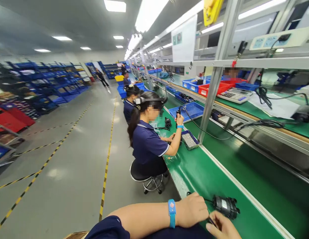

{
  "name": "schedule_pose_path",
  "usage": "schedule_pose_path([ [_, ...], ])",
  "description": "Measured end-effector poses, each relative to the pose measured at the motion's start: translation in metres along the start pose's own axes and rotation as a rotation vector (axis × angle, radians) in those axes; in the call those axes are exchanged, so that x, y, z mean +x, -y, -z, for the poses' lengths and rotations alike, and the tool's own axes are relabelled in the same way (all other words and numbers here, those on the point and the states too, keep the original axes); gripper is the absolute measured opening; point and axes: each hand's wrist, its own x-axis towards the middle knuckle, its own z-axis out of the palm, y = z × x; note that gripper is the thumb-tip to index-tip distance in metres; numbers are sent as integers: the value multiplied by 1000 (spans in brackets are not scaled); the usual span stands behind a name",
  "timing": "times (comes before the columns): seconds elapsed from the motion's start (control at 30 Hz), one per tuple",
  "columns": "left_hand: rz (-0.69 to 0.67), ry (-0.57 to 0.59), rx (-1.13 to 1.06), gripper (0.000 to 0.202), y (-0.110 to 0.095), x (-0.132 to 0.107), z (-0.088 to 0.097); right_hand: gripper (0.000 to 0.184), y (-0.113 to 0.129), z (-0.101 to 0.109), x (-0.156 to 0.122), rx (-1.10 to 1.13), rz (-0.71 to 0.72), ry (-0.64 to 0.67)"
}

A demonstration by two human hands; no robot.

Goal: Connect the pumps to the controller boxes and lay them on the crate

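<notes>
- The step in hand looks like fine work on a lead or pin of the small black ribbed plastic part (pixel 225 206), which lies on the green matte bench mat (pixel 206 172) close to its near edge, just beyond both hands.
- The left hand (pixel 191 209), with a blue wrist strap (pixel 171 213) on its forearm, rests fist-like at the mat's near edge; its fingers are curled narrow, seemingly about a thin black wire (pixel 209 200) that runs to the part, though the grip itself is hidden.
- The right hand (pixel 223 227) sits at the bottom edge of the view, thumb and fingers pinched close on a slim dark piece; what it is I cannot tell.
- Any next move would call for a light, steady pinch: the wire is thin and limp, the part hard, lumpy and free to slide on the smooth mat.
- Farther along the same bench a seated person in a dark blue shirt (pixel 147 144) holds a black corded tool (pixel 178 113) over a small tray (pixel 189 140).
</notes>
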Motion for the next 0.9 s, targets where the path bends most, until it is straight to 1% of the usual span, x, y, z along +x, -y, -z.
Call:
schedule_pose_path([
  [0.03,20,-12,-3,27,-1,-1,2,73,4,-1,-3,-25,23,-77],
  [0.07,39,-32,-11,25,-3,-2,4,72,8,-2,-5,-32,27,-112],
  [0.1,56,-57,-25,24,-3,-2,6,70,10,-3,-7,-11,6,-90],
  [0.17,77,-111,-63,24,-4,-3,10,68,14,-2,-9,99,-70,35],
  [0.23,69,-157,-96,26,-4,-2,14,69,15,0,-11,237,-145,155],
  [0.27,57,-170,-108,28,-4,-1,15,70,15,1,-12,281,-163,195],
  [0.3,49,-177,-116,29,-5,-1,16,69,16,1,-13,289,-154,205],
  [0.33,49,-176,-124,30,-5,0,17,66,17,2,-14,259,-121,176],
  [0.37,59,-169,-135,31,-4,0,17,60,18,2,-15,197,-75,109],
  [0.47,115,-131,-174,29,-3,-2,16,48,24,-1,-16,-44,50,-182],
  [0.5,127,-118,-185,27,-3,-2,15,47,25,-2,-16,-88,64,-242],
  [0.53,131,-111,-192,25,-2,-3,15,45,25,-3,-15,-99,61,-253],
  [0.57,126,-113,-197,23,-2,-4,14,45,25,-3,-14,-78,41,-224],
  [0.6,116,-117,-199,21,-1,-4,14,46,24,-2,-13,-27,9,-166],
  [0.7,87,-131,-195,20,0,-1,16,58,19,3,-11,227,-108,56],
  [0.73,78,-134,-192,21,0,1,17,62,17,5,-10,310,-138,106],
  [0.8,64,-137,-187,21,2,5,19,67,15,9,-10,420,-167,162],
  [0.83,57,-138,-187,21,3,7,20,68,15,10,-10,437,-171,176],
  [0.87,54,-138,-185,20,4,9,21,68,16,10,-10,417,-161,164],
  [0.9,52,-135,-182,20,6,10,21,66,17,10,-11,359,-132,112],
])
